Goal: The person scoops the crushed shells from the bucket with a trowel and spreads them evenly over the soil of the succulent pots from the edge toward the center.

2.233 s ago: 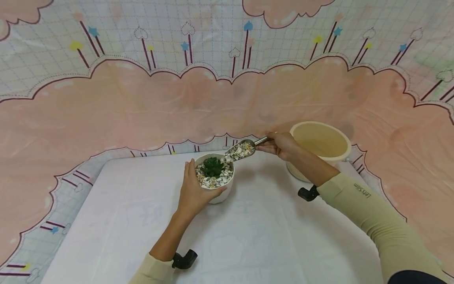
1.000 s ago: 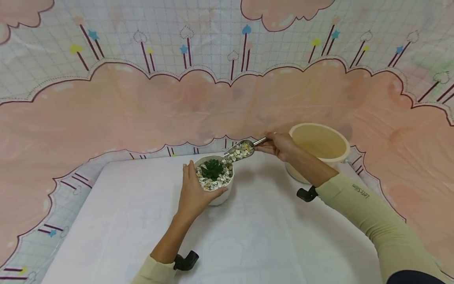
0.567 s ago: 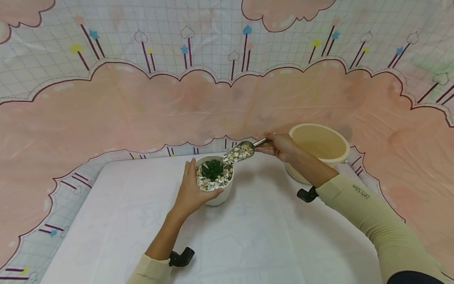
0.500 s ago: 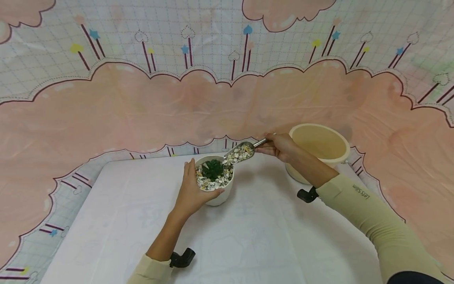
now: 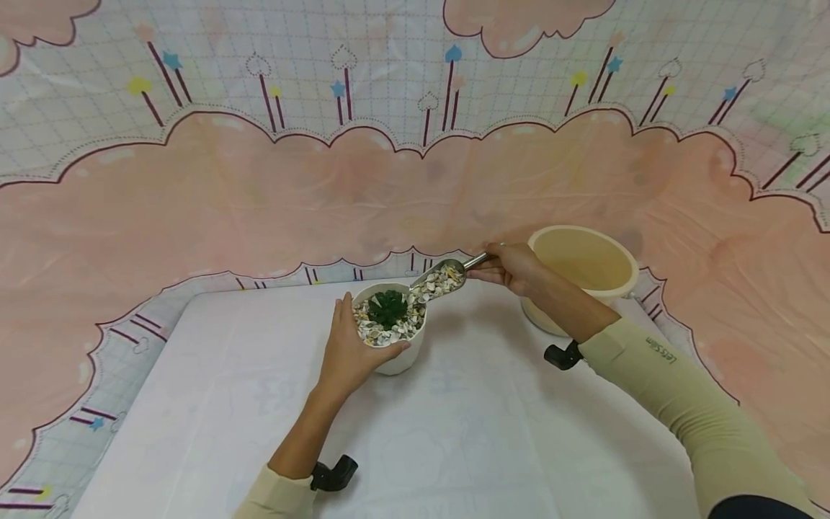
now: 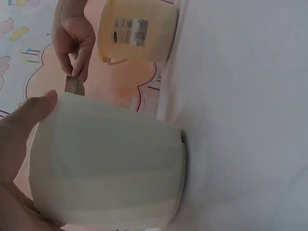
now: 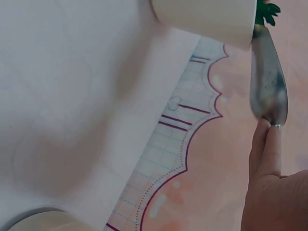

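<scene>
A white faceted flower pot stands on the table, holding a dark green succulent among pale stone chips. My left hand grips the pot from its left side, thumb across the near wall and fingers round the far side. In my right hand is the handle of a metal scoop, pinched by the fingers. The scoop is loaded with stone chips and tilts down leftward, its tip at the pot's right rim. In the right wrist view the underside of the scoop meets the rim.
A cream bucket stands behind the right forearm, near the table's back right; its contents are not visible. White cloth covers the table. A printed pink and white backdrop rises behind the back edge.
The pot has shifted slightly left, and my left hand's grip has moved a little with it. My right hand and the loaded scoop stay almost still at the rim.
</scene>
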The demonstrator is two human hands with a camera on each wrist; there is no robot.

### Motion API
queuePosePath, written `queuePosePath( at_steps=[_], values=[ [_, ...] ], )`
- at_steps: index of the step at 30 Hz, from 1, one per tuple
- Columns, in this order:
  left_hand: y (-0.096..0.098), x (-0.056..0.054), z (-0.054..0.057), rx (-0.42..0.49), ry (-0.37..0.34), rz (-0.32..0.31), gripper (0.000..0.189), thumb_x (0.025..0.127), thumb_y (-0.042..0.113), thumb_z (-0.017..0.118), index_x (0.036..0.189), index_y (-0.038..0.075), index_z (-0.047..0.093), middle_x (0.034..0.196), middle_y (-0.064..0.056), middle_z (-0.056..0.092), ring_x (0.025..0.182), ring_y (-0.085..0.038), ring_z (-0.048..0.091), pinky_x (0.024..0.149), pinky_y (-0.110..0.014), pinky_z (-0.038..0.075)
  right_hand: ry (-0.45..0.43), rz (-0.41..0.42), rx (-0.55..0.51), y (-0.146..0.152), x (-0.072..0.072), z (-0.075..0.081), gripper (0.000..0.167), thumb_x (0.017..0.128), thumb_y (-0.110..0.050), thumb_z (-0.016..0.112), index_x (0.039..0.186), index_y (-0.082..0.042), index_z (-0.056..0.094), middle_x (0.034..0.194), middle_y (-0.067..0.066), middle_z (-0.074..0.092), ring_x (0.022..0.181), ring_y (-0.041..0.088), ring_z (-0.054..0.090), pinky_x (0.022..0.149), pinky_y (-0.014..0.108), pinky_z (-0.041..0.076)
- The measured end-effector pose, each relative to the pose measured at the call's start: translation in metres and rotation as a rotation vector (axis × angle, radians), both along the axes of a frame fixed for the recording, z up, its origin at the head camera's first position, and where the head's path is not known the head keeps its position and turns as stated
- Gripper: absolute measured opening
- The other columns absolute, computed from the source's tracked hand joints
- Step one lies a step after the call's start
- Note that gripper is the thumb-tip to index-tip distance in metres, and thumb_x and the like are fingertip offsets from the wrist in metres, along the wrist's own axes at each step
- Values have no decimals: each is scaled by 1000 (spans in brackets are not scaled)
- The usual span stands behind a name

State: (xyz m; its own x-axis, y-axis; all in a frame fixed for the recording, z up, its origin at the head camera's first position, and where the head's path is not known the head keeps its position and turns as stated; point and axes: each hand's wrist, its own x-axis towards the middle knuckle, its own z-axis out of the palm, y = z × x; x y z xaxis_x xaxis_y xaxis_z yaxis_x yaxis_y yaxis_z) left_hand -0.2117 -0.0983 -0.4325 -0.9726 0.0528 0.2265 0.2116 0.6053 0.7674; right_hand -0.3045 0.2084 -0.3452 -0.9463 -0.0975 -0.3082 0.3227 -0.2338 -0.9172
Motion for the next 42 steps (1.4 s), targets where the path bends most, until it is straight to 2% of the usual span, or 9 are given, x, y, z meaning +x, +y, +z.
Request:
queuePosePath(
  at_steps=[9,13,16,19,23,26,33,42],
  values=[
    [-11,-7,-3,42,-24,-74,130,74,41,97,167,2,14,171,-26,15,156,-45,18,120,-64,26,26,-4,-4,1,0,-1,28,116,-15,40,126,5,56,84,19,75,74,26,79,79,31,61],
    [-11,-5,-1,38,-54,-92,130,76,40,94,167,0,11,172,-27,8,157,-46,11,120,-65,23,19,-4,-4,1,1,-2,28,116,-15,39,126,4,56,83,18,75,74,25,79,79,31,61],
    [-5,3,0,32,-77,-58,132,79,43,92,167,-2,5,172,-27,0,159,-43,0,121,-65,22,12,-3,-9,1,0,-2,27,116,-15,39,125,4,56,84,19,75,74,26,79,80,31,61],
    [6,11,-1,20,-68,15,135,77,48,93,166,-3,4,172,-27,-2,159,-42,-5,121,-63,24,17,-1,-10,1,1,-2,28,116,-14,39,124,5,57,84,19,75,74,26,79,80,31,61],
    [16,16,-5,15,-14,97,137,74,49,95,165,-5,9,171,-29,4,159,-44,1,119,-62,28,31,1,-3,1,3,-2,29,116,-14,39,122,6,60,85,19,75,75,25,79,80,31,61],
    [17,14,-8,21,20,111,136,73,48,96,165,-6,12,170,-30,7,158,-47,6,119,-62,30,37,-1,-2,1,2,-2,29,116,-14,39,121,6,60,85,19,76,75,25,79,80,31,61],
    [10,12,-10,43,11,65,133,75,44,96,165,-5,12,171,-29,9,157,-46,11,120,-62,27,40,-5,-9,1,2,-3,29,116,-13,39,120,7,60,84,19,76,75,25,79,80,31,60],
    [3,8,-4,60,-27,-13,128,78,37,95,166,-4,11,171,-28,9,158,-46,9,121,-64,24,43,-15,1,0,2,-3,30,116,-16,41,120,7,60,83,18,75,73,25,78,77,31,61]
  ],
)
